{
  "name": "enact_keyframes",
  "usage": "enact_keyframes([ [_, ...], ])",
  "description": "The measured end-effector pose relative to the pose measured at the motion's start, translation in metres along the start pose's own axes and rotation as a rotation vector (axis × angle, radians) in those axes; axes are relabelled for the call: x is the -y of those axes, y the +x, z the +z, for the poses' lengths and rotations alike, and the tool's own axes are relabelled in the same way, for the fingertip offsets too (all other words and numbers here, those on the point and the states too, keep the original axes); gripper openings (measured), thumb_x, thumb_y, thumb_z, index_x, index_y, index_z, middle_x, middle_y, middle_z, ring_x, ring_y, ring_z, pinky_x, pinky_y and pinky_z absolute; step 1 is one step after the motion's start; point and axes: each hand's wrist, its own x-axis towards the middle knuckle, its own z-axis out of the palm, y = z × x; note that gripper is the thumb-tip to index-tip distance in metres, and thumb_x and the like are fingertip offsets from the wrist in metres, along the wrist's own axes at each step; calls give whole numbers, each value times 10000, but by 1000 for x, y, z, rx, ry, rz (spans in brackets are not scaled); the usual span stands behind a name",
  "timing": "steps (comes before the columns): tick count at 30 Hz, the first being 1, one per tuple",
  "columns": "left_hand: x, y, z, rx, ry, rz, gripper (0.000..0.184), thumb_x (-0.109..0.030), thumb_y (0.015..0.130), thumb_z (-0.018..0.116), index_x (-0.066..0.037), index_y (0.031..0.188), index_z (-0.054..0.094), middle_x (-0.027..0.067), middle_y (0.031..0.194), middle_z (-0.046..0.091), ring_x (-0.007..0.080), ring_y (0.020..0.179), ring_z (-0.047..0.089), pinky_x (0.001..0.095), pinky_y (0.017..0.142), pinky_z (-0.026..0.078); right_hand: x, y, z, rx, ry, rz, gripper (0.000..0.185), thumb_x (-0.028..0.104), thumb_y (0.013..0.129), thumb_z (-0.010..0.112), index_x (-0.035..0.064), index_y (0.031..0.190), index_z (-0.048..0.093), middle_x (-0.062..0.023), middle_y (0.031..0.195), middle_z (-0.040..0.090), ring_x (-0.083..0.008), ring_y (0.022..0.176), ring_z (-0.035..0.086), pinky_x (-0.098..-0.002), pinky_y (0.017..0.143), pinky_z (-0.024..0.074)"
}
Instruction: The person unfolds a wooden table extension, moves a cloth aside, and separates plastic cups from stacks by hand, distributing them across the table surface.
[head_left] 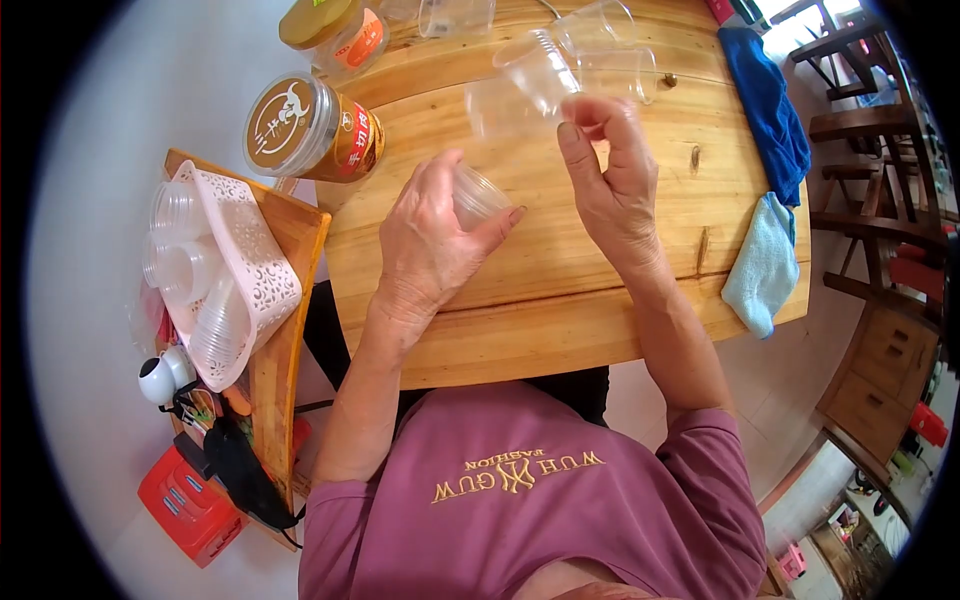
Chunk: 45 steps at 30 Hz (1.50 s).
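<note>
My left hand (pixel 430 225) is curled around a short stack of clear plastic cups (pixel 478 197), held low over the wooden table, its thumb along the near side. To its right, my right hand (pixel 617 180) is raised with curled fingers, a small gap showing between thumb and forefinger; nothing is visible in that gap. Just beyond its fingertips a clear plastic cup (pixel 540 68) leans at a tilt, overlapping the forefinger in view; whether they touch I cannot tell. Around it lie more clear cups (pixel 615 75), some on their sides, one faint and blurred.
Two lidded jars, one brown-topped (pixel 290 120) and one gold-topped (pixel 335 35), stand at the table's (pixel 530 340) left. A pink basket (pixel 250 240) of clear cups sits on a side shelf. Blue cloth (pixel 765 110) and light-blue cloth (pixel 765 265) lie along the right edge.
</note>
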Motion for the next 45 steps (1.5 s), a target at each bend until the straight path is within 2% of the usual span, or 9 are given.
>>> enact_keyframes([
  [4,0,-3,2,-48,26,54,751,-421,707,847,17,1213,507,211,1131,627,383,1035,621,438,843,528,7,1,-2,-101,-120,-162,365,-36,855,667,9,1200,556,-152,1169,524,-260,1016,536,-352,813,488],
  [6,1,-6,2,-35,43,44,747,-421,710,845,14,1211,504,210,1120,625,385,1032,620,441,842,527,9,0,0,-130,-90,-191,303,-59,830,679,6,1112,593,-145,1061,573,-263,923,574,-353,775,498],
  [9,3,-7,0,-17,43,44,716,-403,719,842,9,1198,505,207,1092,623,388,1017,620,449,831,527,15,-4,4,241,98,-87,88,51,880,675,-1,934,629,-133,829,618,-277,740,620,-373,680,509],
  [12,3,-7,3,-29,0,75,664,-366,735,833,4,1183,513,202,1066,627,385,986,630,451,801,532,11,-11,6,531,226,50,163,153,926,651,-4,969,630,-138,861,631,-267,786,632,-360,677,506],
  [17,-3,-5,5,-44,-29,105,606,-319,744,819,-3,1169,524,181,1014,648,373,915,653,441,737,544,21,-8,1,599,329,349,190,173,929,648,-16,954,641,-123,797,641,-175,728,607,-321,651,487],
  [29,-3,-5,5,-47,-54,26,593,-325,701,842,-13,1111,548,158,955,662,352,867,666,431,706,546,15,-12,4,502,339,432,145,119,915,638,-23,893,647,-62,708,620,-99,681,549,-283,617,461],
  [36,7,-8,-2,-50,-36,21,693,-407,738,840,-14,1216,527,180,1021,662,348,918,666,424,774,541,1,-4,7,15,351,270,162,80,901,695,11,1030,627,-36,842,628,-92,764,557,-256,696,471],
  [38,8,-8,0,-55,-45,32,731,-451,755,837,-22,1253,517,190,1049,669,337,938,673,412,789,540,8,2,11,-139,-15,-21,218,46,891,688,20,1095,615,-51,949,634,-140,798,580,-273,732,484],
  [45,9,-9,3,-36,-70,31,726,-444,769,829,-31,1276,512,183,1030,666,314,932,673,393,793,540,11,-3,-1,83,73,-102,288,-1,882,660,20,1166,622,-70,946,647,-165,779,606,-270,724,490],
])
